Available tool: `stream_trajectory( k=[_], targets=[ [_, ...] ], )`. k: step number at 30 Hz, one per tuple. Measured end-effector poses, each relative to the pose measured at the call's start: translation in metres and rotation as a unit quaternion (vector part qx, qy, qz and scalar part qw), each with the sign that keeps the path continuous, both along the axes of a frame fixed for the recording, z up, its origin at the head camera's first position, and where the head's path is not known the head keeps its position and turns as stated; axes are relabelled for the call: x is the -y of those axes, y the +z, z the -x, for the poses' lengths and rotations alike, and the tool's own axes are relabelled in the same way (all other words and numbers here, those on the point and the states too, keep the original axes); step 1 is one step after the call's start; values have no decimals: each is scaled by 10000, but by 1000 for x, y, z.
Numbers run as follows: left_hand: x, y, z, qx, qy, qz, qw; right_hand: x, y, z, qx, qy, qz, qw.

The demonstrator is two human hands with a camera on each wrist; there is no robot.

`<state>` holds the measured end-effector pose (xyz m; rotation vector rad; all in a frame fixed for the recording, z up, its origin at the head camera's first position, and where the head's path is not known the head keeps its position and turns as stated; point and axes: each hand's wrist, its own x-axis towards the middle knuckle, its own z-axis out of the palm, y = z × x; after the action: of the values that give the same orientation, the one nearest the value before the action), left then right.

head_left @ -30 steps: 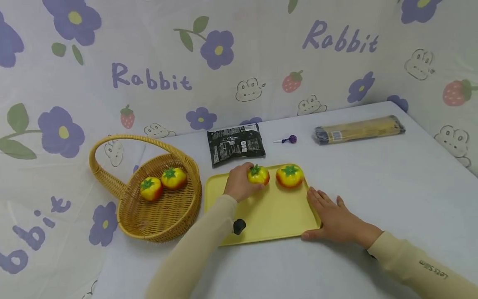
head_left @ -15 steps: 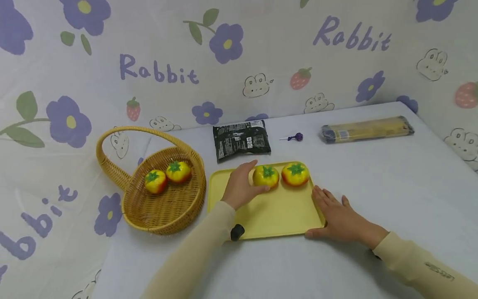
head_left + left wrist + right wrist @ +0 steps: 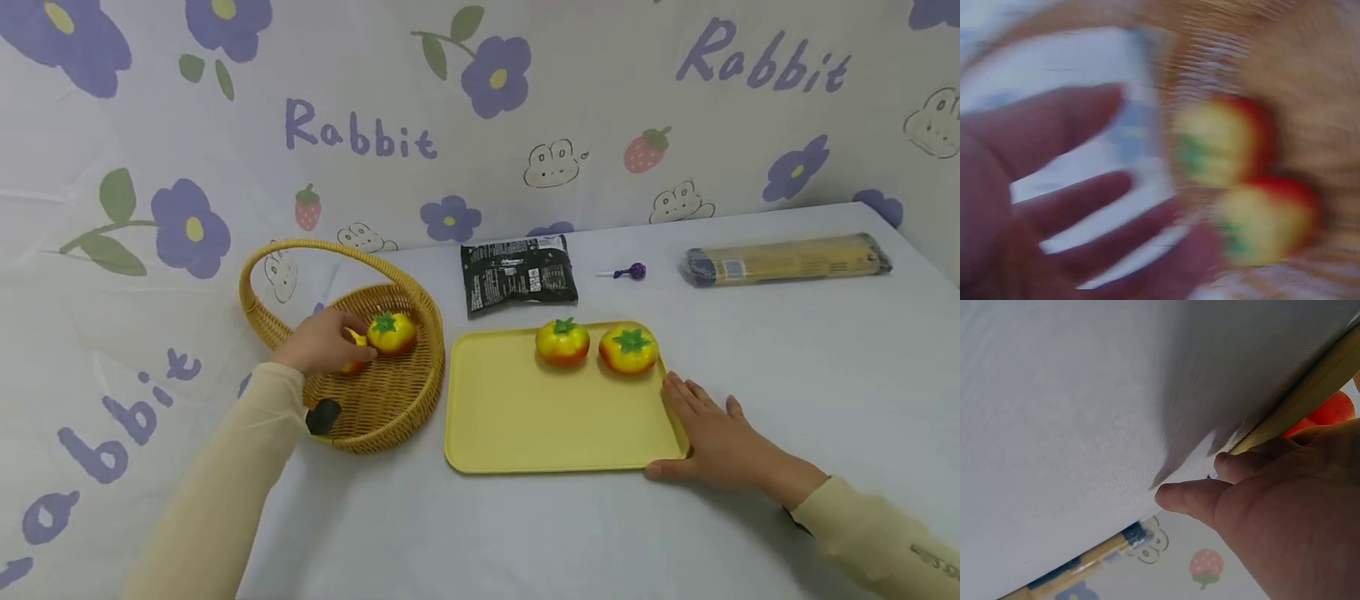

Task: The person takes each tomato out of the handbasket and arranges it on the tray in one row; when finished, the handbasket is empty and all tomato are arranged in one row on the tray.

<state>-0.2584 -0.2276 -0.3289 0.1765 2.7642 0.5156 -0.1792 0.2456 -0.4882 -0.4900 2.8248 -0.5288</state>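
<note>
My left hand (image 3: 318,342) reaches into the wicker basket (image 3: 433,367), thumb and fingers apart around the left persimmon (image 3: 356,350), which it partly covers. Beside it lies a second yellow-red persimmon (image 3: 394,335) with a green leafy top. The left wrist view is blurred; there the fingers (image 3: 1094,187) are spread, and no firm hold shows. Two more persimmons, a left one (image 3: 562,345) and a right one (image 3: 628,352), sit side by side at the back of the yellow tray (image 3: 555,425). My right hand (image 3: 720,446) lies flat-fingered against the tray's right edge.
Behind the tray lie a black packet (image 3: 519,275), a purple lollipop (image 3: 632,271) and a long clear-wrapped package (image 3: 787,260). The basket's tall handle (image 3: 337,247) arches over its back left. A patterned cloth (image 3: 465,175) hangs behind the white table.
My left hand has let go of the left persimmon on the tray and moved left into the basket. The right hand keeps its place at the tray edge. The head view has turned left.
</note>
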Motion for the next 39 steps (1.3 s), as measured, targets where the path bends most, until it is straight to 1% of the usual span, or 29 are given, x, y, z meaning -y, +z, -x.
stream_trajectory(
  k=[1, 2, 4, 5, 6, 9, 10, 12, 15, 17, 18, 19, 20, 22, 24, 25, 26, 28, 29, 30, 31, 33, 34, 35, 36, 39],
  targets=[
    [4, -14, 8, -92, 164, 33, 9998, -1, -2, -1, 4, -1, 19, 10000],
    [7, -27, 15, -229, 264, 108, 9993, -1, -4, -2, -7, 5, 32, 10000],
    [8, -53, 26, -435, 416, 98, 9981, 0, -9, -3, -24, 45, 23, 10000],
    [7, -63, 31, -522, 459, 123, 9975, 1, -11, -3, -37, 80, 15, 10000],
    [6, -71, 34, -590, 512, 199, 9967, 3, -14, -4, -46, 114, 9, 9999],
    [5, -89, 41, -751, 605, 511, 9940, 11, -20, -5, -8, 182, 27, 9998],
    [6, -94, 42, -778, 646, 630, 9929, 13, -22, -5, 10, 191, 37, 9998],
    [6, -100, 43, -842, 676, 823, 9907, 17, -25, -7, 42, 187, 77, 9998],
    [8, -106, 45, -1007, 682, 859, 9888, 17, -24, -7, 27, 174, 43, 9998],
    [9, -102, 43, -1038, 619, 716, 9901, 16, -20, -6, -27, 167, -5, 9999],
    [9, -97, 40, -1015, 568, 619, 9913, 16, -17, -5, -49, 166, -44, 9998],
    [10, -89, 36, -937, 519, 515, 9929, 15, -14, -5, -68, 159, -84, 9998],
    [10, -79, 29, -822, 472, 413, 9946, 14, -11, -4, -74, 151, -117, 9998],
    [9, -49, 9, -541, 342, 238, 9977, 13, -7, -2, -135, 179, -187, 9996],
    [6, -15, -17, -337, 68, 163, 9993, 11, -3, -1, -173, 202, -202, 9994],
    [2, 3, -30, -276, -85, 120, 9995, 10, -2, 0, -194, 209, -197, 9994],
    [-3, 18, -42, -295, -278, 76, 9991, 10, 0, 1, -211, 199, -190, 9994],
    [-20, 39, -63, -395, -686, -80, 9968, 8, 3, 2, -238, 182, -175, 9994],
    [-32, 45, -71, -475, -885, -182, 9948, 6, 4, 1, -244, 161, -185, 9994],
    [-44, 49, -78, -534, -998, -279, 9932, 5, 5, 1, -237, 135, -205, 9994],
    [-58, 50, -82, -605, -1102, -357, 9914, 3, 6, 1, -220, 107, -231, 9994],
    [-86, 46, -83, -779, -1229, -535, 9879, 1, 6, 0, -215, 71, -253, 9994],
    [-99, 41, -81, -888, -1230, -625, 9864, 0, 6, 0, -192, 45, -231, 9995],
    [-110, 35, -76, -1037, -1213, -684, 9848, 0, 5, 0, -178, 20, -209, 9996],
    [-121, 27, -70, -1149, -1123, -742, 9842, -1, 4, -1, -163, 0, -186, 9997],
    [-143, -2, -43, -1457, -838, -926, 9814, -2, 3, -2, -85, -69, -94, 9999]
  ],
)
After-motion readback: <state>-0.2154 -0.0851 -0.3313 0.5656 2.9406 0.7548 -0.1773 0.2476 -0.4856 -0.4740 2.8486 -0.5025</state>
